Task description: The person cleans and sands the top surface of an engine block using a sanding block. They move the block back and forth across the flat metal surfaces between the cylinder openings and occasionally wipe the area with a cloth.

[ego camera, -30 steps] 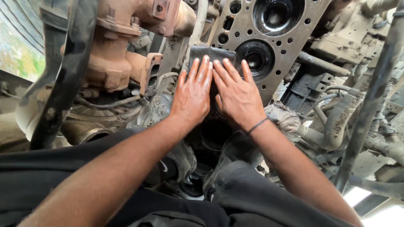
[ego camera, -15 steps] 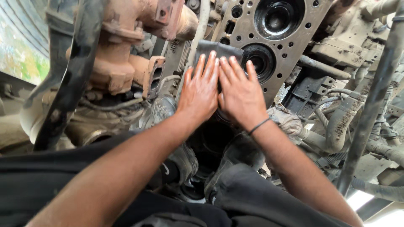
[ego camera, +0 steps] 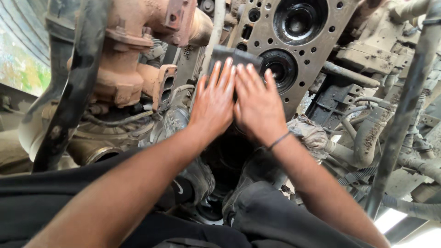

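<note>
Dark abrasive pad (ego camera: 236,57) lies flat on the grey engine block deck (ego camera: 317,50), and you have both hands pressed on it. Your left hand (ego camera: 212,106) is spread open, palm down, fingers straight and close together, their tips on the pad's near half. Your right hand (ego camera: 258,106) lies just beside it, thumb edges touching, also flat and open, its fingertips at the pad's edge. A thin dark band (ego camera: 279,141) circles your right wrist.

Just past your right fingertips sits a round cylinder bore (ego camera: 278,69), dark inside, with a second bore (ego camera: 299,19) further out along the deck. Small bolt holes dot the metal around both. Beyond your left hand, a rusty cast manifold (ego camera: 131,55) hangs off the block. Under your right wrist a dirty grey rag (ego camera: 312,133) is bunched up. Off to the right of that hand run dusty hoses (ego camera: 367,133) and a dark slanting pipe (ego camera: 406,105).
</note>
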